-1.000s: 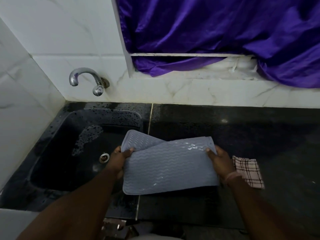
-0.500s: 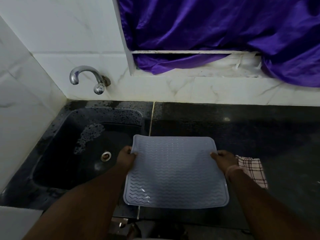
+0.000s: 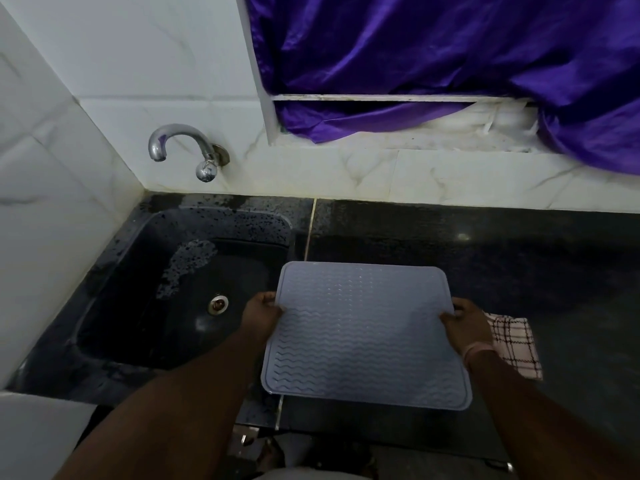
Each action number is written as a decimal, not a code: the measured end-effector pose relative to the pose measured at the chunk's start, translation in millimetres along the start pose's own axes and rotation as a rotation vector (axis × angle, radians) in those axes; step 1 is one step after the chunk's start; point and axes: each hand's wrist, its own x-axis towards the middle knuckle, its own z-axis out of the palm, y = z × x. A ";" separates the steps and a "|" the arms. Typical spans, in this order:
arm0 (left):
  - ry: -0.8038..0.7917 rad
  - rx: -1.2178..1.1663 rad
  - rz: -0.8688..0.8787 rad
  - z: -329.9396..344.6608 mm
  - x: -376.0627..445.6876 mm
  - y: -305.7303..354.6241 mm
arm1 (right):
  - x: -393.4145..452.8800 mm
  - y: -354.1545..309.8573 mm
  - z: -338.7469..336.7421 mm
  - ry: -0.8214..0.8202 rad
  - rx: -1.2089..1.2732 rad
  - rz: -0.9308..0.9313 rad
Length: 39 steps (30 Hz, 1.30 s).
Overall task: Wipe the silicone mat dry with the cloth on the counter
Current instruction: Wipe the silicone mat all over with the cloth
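Observation:
A grey-blue silicone mat [image 3: 363, 337] with a wavy ribbed surface is spread flat over the front of the black counter [image 3: 502, 258], its left edge near the sink. My left hand [image 3: 261, 315] grips the mat's left edge. On the opposite edge, my right hand [image 3: 464, 323] holds it, thumb on top. A pink-and-white checked cloth [image 3: 516, 344] lies on the counter just right of my right wrist, partly hidden by it.
A wet black sink [image 3: 180, 282] with a metal drain [image 3: 218, 303] lies to the left, under a chrome tap [image 3: 183, 148]. White marble tiles line the walls. A purple curtain [image 3: 433, 57] hangs over the ledge behind the counter.
One second ago the mat was folded over and held up between my hands. It has since been unfolded and spread out flat, shifted a little to the right.

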 end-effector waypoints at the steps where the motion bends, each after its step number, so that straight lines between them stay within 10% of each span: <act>1: 0.026 0.051 0.027 0.8 -2.5 -1.4 | -3.6 -0.2 1.9 0.013 -0.031 -0.055; 11: 0.252 0.227 0.064 7.3 -33.2 -20.2 | -23.9 11.4 7.3 0.317 -0.300 -0.215; 18: 0.244 0.306 0.100 4.8 -59.3 -45.2 | -41.5 51.0 -21.1 0.316 -0.522 0.048; 29: 0.404 0.157 0.068 -28.6 -83.7 -52.7 | -97.6 -8.2 -9.1 0.430 0.188 -0.210; 39: -0.728 -0.328 -0.162 -5.7 -173.4 -20.3 | -220.7 -53.1 86.5 -0.211 1.151 0.148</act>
